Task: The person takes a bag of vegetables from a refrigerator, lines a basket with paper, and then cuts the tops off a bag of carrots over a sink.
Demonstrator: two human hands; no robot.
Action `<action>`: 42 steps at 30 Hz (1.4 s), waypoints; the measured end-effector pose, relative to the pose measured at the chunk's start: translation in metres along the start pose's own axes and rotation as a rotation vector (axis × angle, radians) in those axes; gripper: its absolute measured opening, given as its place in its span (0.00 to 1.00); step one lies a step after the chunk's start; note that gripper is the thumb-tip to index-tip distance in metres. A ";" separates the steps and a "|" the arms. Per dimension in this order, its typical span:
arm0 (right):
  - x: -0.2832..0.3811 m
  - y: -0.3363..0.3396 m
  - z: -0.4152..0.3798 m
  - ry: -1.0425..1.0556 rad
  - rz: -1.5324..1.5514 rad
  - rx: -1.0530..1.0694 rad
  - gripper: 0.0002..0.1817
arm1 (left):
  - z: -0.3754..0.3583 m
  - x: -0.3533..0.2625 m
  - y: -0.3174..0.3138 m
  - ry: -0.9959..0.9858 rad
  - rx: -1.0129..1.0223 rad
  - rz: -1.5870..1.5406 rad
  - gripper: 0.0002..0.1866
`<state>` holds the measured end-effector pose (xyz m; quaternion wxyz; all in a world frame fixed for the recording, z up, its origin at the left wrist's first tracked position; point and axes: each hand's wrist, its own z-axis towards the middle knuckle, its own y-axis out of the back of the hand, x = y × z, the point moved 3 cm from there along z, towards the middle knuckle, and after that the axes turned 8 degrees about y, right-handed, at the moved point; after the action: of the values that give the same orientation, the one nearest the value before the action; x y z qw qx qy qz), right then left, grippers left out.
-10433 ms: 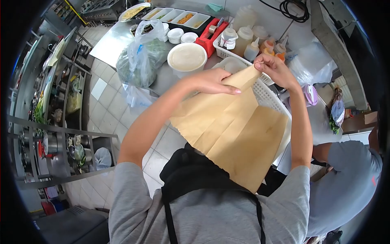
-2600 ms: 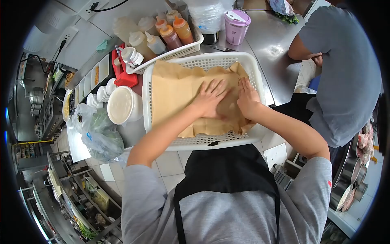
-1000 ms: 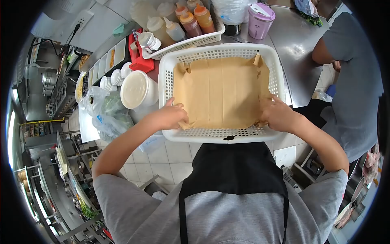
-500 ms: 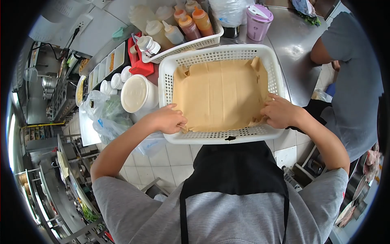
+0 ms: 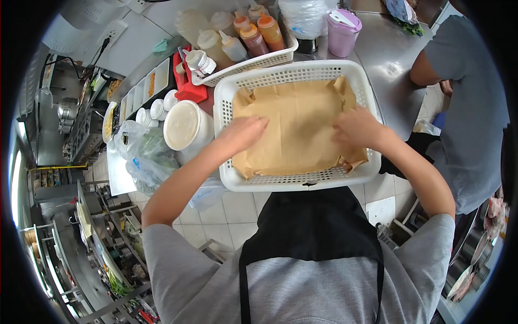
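Observation:
A white plastic basket (image 5: 295,184) with perforated sides stands in front of me, lined with creased brown paper (image 5: 297,146). The paper folds up along the basket walls and crumples at its corners. Over the left part of the paper is my left hand (image 5: 247,133), its fingers curled together with nothing seen in them. My right hand (image 5: 359,129) is at the right edge of the paper, its fingers smeared by motion.
Behind the basket, a white crate (image 5: 245,66) holds several squeeze bottles. A lidded white tub (image 5: 186,129) and a plastic bag (image 5: 143,151) are at left. A purple cup (image 5: 342,38) stands on the steel counter (image 5: 396,81). Another person (image 5: 464,113) stands at right.
Both hands have left the near corners of the paper. My left hand moved inward and away from me; my right moved up and slightly left. The basket shifted slightly right in view.

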<state>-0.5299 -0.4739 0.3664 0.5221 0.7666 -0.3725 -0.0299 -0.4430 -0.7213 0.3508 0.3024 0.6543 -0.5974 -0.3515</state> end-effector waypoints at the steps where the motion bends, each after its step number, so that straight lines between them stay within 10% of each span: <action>1: 0.000 -0.004 0.010 -0.007 0.003 -0.001 0.19 | 0.007 0.000 0.004 -0.076 -0.273 0.078 0.14; 6: 0.007 -0.016 0.029 -0.166 -0.875 0.119 0.40 | 0.022 0.014 -0.005 -0.009 -0.298 0.368 0.44; 13: -0.021 -0.041 0.039 -0.178 -0.924 0.223 0.43 | 0.029 0.008 -0.030 0.200 0.038 0.650 0.75; 25: -0.017 -0.061 0.028 -0.047 -0.792 0.106 0.62 | 0.025 0.008 -0.046 0.175 0.003 0.282 0.78; 35: 0.007 -0.019 0.033 -0.083 -0.655 0.123 0.37 | 0.038 -0.012 -0.026 0.256 0.070 0.104 0.57; 40: -0.002 -0.019 0.045 -0.150 -0.646 -0.055 0.16 | 0.045 -0.005 -0.022 0.401 -0.530 0.541 0.37; 42: -0.005 -0.019 0.046 -0.192 -0.674 -0.058 0.18 | 0.043 -0.003 -0.011 0.374 -0.429 0.538 0.33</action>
<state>-0.5433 -0.5030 0.3280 0.4669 0.8252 -0.1448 -0.2830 -0.4719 -0.7161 0.3177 0.6172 0.4492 -0.5951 -0.2512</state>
